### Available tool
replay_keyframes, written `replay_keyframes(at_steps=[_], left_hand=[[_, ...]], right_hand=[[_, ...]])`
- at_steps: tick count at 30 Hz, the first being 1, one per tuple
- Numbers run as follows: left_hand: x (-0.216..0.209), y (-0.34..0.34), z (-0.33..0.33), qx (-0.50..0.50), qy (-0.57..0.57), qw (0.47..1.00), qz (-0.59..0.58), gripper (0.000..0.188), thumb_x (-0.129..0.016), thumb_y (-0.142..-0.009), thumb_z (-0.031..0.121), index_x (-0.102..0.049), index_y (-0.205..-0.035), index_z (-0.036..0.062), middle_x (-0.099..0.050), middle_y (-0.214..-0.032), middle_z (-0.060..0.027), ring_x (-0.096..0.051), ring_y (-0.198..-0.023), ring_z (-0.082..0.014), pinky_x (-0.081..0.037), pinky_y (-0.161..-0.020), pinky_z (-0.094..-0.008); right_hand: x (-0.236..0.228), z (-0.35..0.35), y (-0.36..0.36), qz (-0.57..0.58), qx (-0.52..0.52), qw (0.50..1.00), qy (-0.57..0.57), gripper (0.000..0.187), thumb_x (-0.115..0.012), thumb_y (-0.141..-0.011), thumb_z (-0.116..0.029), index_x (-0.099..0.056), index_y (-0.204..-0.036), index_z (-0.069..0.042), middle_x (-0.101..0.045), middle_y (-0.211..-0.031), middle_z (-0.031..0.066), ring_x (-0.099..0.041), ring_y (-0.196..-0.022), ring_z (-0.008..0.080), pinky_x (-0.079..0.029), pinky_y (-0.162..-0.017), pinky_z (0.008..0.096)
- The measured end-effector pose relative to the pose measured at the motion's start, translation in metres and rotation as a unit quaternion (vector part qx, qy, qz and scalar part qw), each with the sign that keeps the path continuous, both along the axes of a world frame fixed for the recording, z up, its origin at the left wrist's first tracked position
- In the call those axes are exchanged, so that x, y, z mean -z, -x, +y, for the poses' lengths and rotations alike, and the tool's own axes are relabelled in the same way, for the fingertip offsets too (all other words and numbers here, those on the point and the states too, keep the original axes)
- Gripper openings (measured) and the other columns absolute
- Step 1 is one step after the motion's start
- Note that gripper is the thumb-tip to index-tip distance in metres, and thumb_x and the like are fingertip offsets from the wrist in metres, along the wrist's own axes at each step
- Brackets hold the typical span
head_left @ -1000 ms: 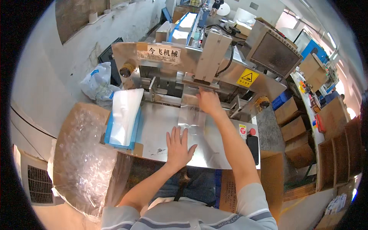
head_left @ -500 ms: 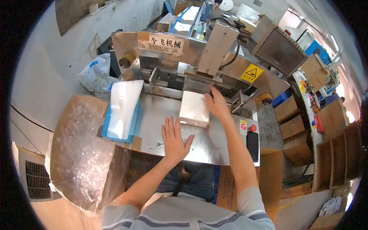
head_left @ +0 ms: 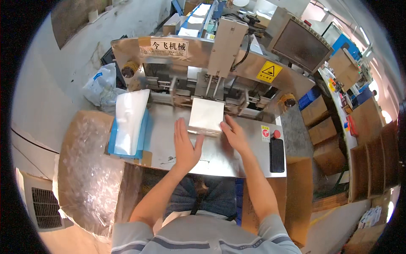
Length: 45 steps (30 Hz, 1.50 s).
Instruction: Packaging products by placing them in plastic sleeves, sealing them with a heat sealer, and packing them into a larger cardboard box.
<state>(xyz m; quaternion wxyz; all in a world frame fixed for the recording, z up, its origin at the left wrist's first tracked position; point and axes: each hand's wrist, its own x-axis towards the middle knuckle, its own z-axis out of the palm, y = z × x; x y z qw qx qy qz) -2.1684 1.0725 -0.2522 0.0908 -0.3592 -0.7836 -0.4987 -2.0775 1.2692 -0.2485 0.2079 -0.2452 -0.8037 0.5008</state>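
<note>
From afar I watch a metal machine (head_left: pixel 227 46), its worktop (head_left: pixel 256 153) bearing a pale square stack (head_left: pixel 207 115).
Left hand (head_left: pixel 186 149) flat, thumb wide; right hand (head_left: pixel 235 136) loosely open, contact unclear; I'd press both sides evenly.

Light is fairly bright and even over the table (head_left: pixel 163 146), whose metal top throws a pale glare near its front edge. The white block (head_left: pixel 207 112) is nearly washed out on top, as is the white film stack (head_left: pixel 131 120). Crumpled clear plastic (head_left: pixel 95 169) glitters with small highlights. Soft shading lies on the metal beside the hands (head_left: pixel 186 146), whose edges look slightly smeared. Beneath the table it is dim. At the far right, ceiling lamps (head_left: pixel 366 44) and burnt-out white patches glow, and the dark monitor screen (head_left: pixel 301 44) looks dull. The fisheye bows straight edges outward; detail softens toward the rim, and the corners fall to black.
</note>
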Motion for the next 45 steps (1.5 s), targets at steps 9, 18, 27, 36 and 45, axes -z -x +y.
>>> replay_keyframes(at_steps=[9, 18, 27, 36, 45], left_hand=[[-0.025, 0.024, 0.028, 0.072, -0.044, 0.964, -0.252, 0.063, -0.058, -0.1, 0.027, -0.035, -0.146, -0.01, -0.05, -0.14, -0.0293, -0.049, -0.132, -0.0371, -0.037, -0.111, -0.0401], [0.002, 0.019, -0.006, 0.204, -0.13, 0.909, -0.341, 0.054, -0.054, -0.102, 0.026, -0.04, -0.145, -0.0035, -0.056, -0.137, -0.0162, -0.056, -0.124, -0.0246, -0.042, -0.106, -0.0345], [-0.021, -0.005, -0.029, 0.194, -0.14, 0.771, -0.59, 0.062, -0.05, -0.103, 0.05, -0.046, -0.14, 0.0002, -0.059, -0.128, -0.0126, -0.059, -0.115, -0.0205, -0.051, -0.095, -0.0355], [-0.022, -0.026, -0.009, 0.209, -0.129, 0.815, -0.525, 0.053, -0.056, -0.103, 0.04, -0.05, -0.137, -0.0002, -0.064, -0.119, -0.0086, -0.061, -0.107, -0.0159, -0.049, -0.092, -0.0306], [0.017, 0.092, 0.063, 0.158, -0.232, 0.698, -0.659, 0.066, -0.064, -0.098, 0.034, -0.036, -0.145, -0.0014, -0.052, -0.132, -0.0235, -0.062, -0.115, -0.0333, -0.052, -0.1, -0.0424]], right_hand=[[0.016, 0.003, 0.028, -0.001, 0.02, 1.0, 0.011, 0.076, -0.058, -0.098, -0.047, -0.04, -0.146, 0.009, -0.055, -0.139, 0.0286, -0.053, -0.13, 0.0323, -0.039, -0.109, 0.0364], [-0.038, -0.042, -0.028, 0.247, 0.026, 0.959, 0.137, 0.048, -0.056, -0.103, -0.023, -0.047, -0.143, 0.001, -0.055, -0.139, 0.0124, -0.05, -0.13, 0.0215, -0.036, -0.112, 0.034], [-0.036, -0.079, -0.072, 0.125, -0.084, 0.987, 0.051, 0.033, -0.065, -0.094, -0.005, -0.063, -0.127, 0.002, -0.06, -0.134, 0.0093, -0.056, -0.122, 0.0178, -0.043, -0.105, 0.0303], [-0.024, -0.052, -0.08, 0.002, -0.018, 0.944, 0.33, 0.053, -0.069, -0.094, -0.023, -0.051, -0.133, 0.007, -0.067, -0.119, 0.0143, -0.065, -0.105, 0.0218, -0.052, -0.094, 0.0355], [-0.018, -0.027, -0.161, 0.149, 0.127, 0.907, 0.374, 0.044, -0.067, -0.093, -0.011, -0.052, -0.131, 0.006, -0.065, -0.119, 0.0125, -0.065, -0.104, 0.0192, -0.054, -0.091, 0.0334]])
